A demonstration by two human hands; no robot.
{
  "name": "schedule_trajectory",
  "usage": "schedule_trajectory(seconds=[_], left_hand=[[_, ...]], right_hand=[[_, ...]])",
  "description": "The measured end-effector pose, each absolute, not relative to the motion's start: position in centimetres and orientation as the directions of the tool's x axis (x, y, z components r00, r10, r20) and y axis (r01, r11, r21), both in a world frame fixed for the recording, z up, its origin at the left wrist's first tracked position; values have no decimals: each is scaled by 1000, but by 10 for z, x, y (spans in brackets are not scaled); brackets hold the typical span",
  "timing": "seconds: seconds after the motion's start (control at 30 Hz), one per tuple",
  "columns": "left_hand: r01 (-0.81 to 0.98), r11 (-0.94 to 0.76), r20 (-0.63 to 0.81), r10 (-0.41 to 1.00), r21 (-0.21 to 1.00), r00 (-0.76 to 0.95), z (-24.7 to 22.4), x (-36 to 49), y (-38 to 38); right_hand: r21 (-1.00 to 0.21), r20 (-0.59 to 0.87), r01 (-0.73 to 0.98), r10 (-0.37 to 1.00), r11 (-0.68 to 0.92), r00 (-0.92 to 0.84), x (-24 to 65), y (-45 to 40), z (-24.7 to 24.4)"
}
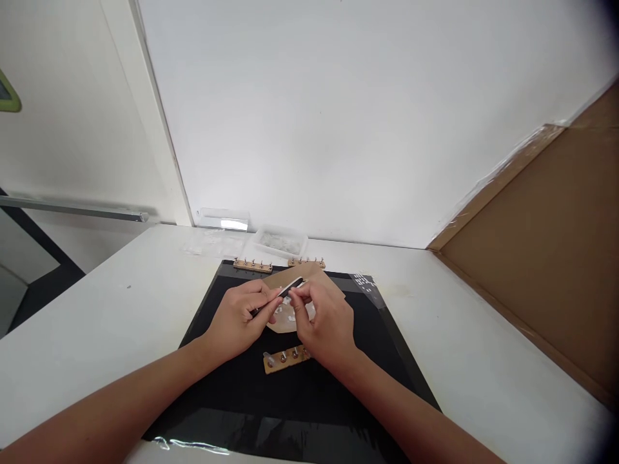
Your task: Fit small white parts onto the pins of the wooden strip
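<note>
Pinched between the thumb and fingers of our left hand (pixel 242 317) is a slim stick (pixel 291 287), while our right hand (pixel 326 320) has its thumb and fingertips closed together at the stick's side; we cannot tell whether anything sits between them. The stick is narrow and straight, with a dark, matte-looking broad face, a thin pale edge running along it and a rounded far end. It slants up and to the right, and our left fingers cover part of its length. We hold it above a brown paper sheet (pixel 329 278), where small whitish pieces (pixel 291 318) lie scattered under our hands. The sheet rests on a black mat (pixel 232 386). Nearer us on the mat lies a wooden strip with round metal fittings (pixel 284 358), its right end by our right wrist. Two similar strips (pixel 253 265) lie along the mat's far edge, and beyond them a translucent tray (pixel 280 241) stands on the white table (pixel 97 316).
</note>
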State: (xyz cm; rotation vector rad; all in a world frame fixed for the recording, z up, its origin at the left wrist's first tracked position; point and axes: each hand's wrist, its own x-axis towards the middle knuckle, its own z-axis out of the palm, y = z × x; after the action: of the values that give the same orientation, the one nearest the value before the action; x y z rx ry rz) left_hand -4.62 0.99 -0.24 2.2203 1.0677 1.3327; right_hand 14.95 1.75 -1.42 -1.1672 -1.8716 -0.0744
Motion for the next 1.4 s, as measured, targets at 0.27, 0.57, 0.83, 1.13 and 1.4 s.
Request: schedule_trajectory(seconds=[0.27,0.57,0.83,1.13,1.4], left_hand=[[436,-666,612,740,605,280,-2,-47,10],[439,-647,595,757,623,271,-1,-47,9],[443,-614,559,786,653,265,-1,-47,10],[430,-627,570,776,649,271,0,-47,10],[426,-641,584,764,638,274,1,-46,9]], right_hand=[[-372,732,734,666,569,-145,148,16,-11],[-392,725,733,677,557,-126,149,17,-12],[-347,759,762,641,548,-115,150,18,-10],[-361,746,755,655,548,-119,149,16,-10],[-322,747,785,651,530,-133,153,16,-7]])
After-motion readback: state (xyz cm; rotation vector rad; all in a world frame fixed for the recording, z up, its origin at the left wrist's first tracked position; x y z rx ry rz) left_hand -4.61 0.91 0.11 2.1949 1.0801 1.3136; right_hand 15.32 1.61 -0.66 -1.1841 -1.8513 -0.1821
